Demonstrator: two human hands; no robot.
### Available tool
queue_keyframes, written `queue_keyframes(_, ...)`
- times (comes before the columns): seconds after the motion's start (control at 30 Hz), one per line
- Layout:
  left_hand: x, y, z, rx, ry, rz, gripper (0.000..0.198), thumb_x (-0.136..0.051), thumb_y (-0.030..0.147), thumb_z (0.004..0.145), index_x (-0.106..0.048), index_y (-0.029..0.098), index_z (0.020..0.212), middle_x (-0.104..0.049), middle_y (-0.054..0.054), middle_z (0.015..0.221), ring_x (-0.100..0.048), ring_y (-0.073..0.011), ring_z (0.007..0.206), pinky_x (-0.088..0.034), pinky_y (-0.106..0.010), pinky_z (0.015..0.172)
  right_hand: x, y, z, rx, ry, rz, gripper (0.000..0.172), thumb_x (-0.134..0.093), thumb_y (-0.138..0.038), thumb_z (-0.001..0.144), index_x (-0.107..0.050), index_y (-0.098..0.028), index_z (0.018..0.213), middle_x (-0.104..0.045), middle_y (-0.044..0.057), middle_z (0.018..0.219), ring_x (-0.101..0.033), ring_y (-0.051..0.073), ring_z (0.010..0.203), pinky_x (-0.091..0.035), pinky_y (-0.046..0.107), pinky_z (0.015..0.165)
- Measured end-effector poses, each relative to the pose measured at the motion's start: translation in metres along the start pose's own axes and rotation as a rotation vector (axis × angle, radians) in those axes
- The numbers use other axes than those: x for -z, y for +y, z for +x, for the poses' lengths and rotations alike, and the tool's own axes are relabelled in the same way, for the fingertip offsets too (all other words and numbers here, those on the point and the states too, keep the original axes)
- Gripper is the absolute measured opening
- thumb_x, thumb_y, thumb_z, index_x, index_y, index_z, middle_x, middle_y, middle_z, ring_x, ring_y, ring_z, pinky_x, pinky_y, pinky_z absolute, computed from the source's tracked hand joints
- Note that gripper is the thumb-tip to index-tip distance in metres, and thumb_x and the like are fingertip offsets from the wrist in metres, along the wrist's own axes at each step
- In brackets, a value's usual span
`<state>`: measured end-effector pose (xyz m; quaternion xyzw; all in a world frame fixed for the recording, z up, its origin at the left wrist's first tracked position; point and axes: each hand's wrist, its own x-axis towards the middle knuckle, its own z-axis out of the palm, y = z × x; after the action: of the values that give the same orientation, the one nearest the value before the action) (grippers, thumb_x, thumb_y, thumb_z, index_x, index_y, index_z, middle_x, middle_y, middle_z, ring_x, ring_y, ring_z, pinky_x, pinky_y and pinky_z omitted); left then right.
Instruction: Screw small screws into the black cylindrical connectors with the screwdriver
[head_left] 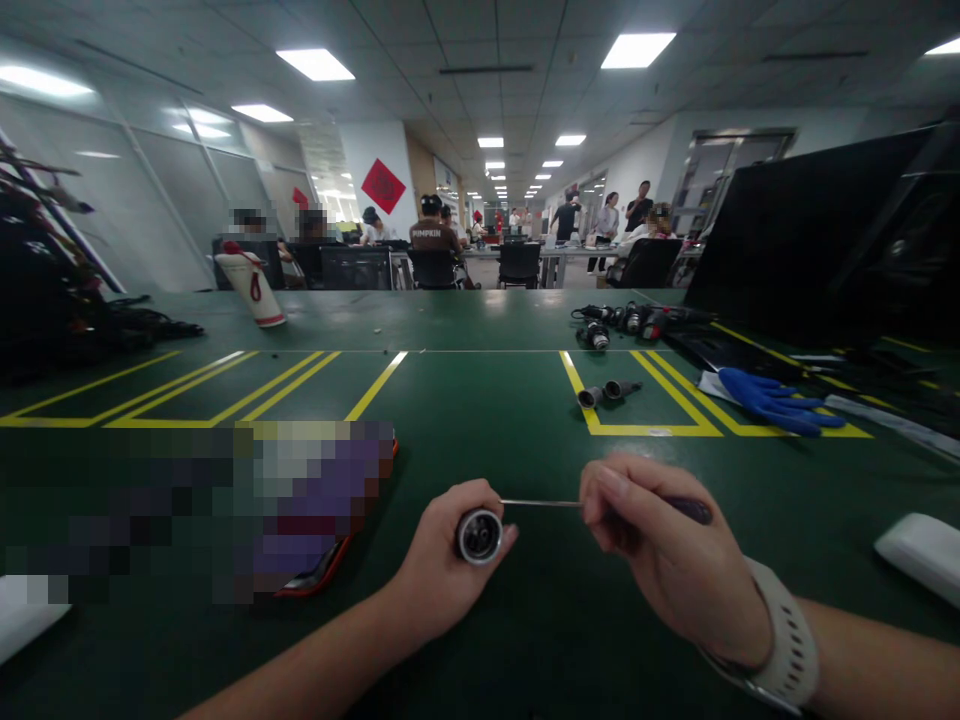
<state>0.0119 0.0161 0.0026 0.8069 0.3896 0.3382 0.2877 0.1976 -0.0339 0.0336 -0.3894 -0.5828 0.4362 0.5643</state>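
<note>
My left hand (450,550) is closed around a round metal cable connector (480,537), its open socket end turned toward me. In my right hand (667,540), which wears a pale watch strap, is a screwdriver (540,503) with a dark handle. The thin shaft runs level to the left, and its tip meets the connector or the left thumb; the exact contact is hidden. Beyond the right hand, two dark connector parts (606,393) lie by the yellow tape.
A blue glove (772,400) lies at the right, near a large black monitor (825,220). Several connectors (622,322) sit farther back. A paper cup (253,288) stands back left. A phone-like item with an orange edge (322,570), mostly pixelated, lies left of my hands on the green table (480,400).
</note>
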Motion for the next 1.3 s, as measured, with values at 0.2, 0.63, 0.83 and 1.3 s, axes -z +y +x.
queue_keyframes(0.2,-0.003,-0.001,-0.004,-0.085,-0.047,0.058,0.01,-0.054,0.017,0.071,-0.047,0.02,0.065,-0.053,0.001,0.065,-0.05,-0.0153,0.064,-0.038,-0.027,0.059,-0.012,-0.004,-0.011,0.457,-0.192,-0.51,0.013,-0.049,-0.016,0.087,-0.059,-0.018,0.095,-0.061,0.006,0.084,-0.055,0.016,0.076,-0.046,0.029,0.064)
queue_keyframes(0.63,-0.015,0.001,-0.01,-0.249,-0.087,0.175,0.018,-0.051,0.008,0.064,-0.05,0.021,0.076,-0.056,-0.001,0.075,-0.054,-0.0186,0.073,-0.043,-0.034,0.07,-0.02,0.004,-0.009,0.821,-0.417,-0.952,0.036,-0.029,-0.015,0.092,-0.059,-0.016,0.072,-0.061,0.007,0.075,-0.05,0.017,0.073,-0.045,0.028,0.059)
queue_keyframes(0.83,-0.008,-0.008,-0.004,-0.134,0.222,0.247,0.061,-0.061,0.018,0.073,-0.033,0.026,0.126,-0.04,-0.01,0.13,-0.038,-0.0273,0.122,-0.033,-0.049,0.101,0.011,0.001,0.014,0.821,-0.225,-1.025,0.009,-0.047,-0.009,0.083,-0.055,-0.014,0.086,-0.056,0.011,0.092,-0.05,0.02,0.085,-0.045,0.033,0.07)
queue_keyframes(1.3,-0.003,-0.016,0.005,0.155,0.075,0.068,0.042,-0.055,0.029,0.08,-0.045,0.02,0.12,-0.055,-0.009,0.118,-0.056,-0.0229,0.105,-0.045,-0.043,0.091,0.164,0.06,0.078,0.276,0.452,-1.574,0.008,-0.053,-0.011,0.071,-0.054,-0.015,0.077,-0.054,0.013,0.083,-0.049,0.029,0.081,-0.041,0.04,0.072)
